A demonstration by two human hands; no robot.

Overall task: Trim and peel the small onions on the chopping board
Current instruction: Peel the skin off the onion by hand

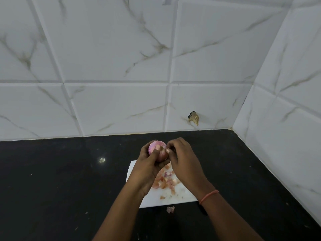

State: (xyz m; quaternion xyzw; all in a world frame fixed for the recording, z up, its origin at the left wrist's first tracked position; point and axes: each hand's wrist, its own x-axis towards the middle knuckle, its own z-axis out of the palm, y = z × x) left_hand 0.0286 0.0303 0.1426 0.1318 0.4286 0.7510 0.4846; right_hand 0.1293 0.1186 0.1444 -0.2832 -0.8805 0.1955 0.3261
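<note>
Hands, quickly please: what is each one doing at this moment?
Left hand: closed, gripping the small pink onion above the chopping board.
Right hand: fingertips pinching at the onion's side, apparently its skin.

Bare black counter left of the chopping board; tiled wall close on its right.

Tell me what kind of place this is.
Most likely a home kitchen corner: a dark stone countertop against marble-look wall tiles, with a white chopping board strewn with onion peel while two hands peel a small onion.
</note>
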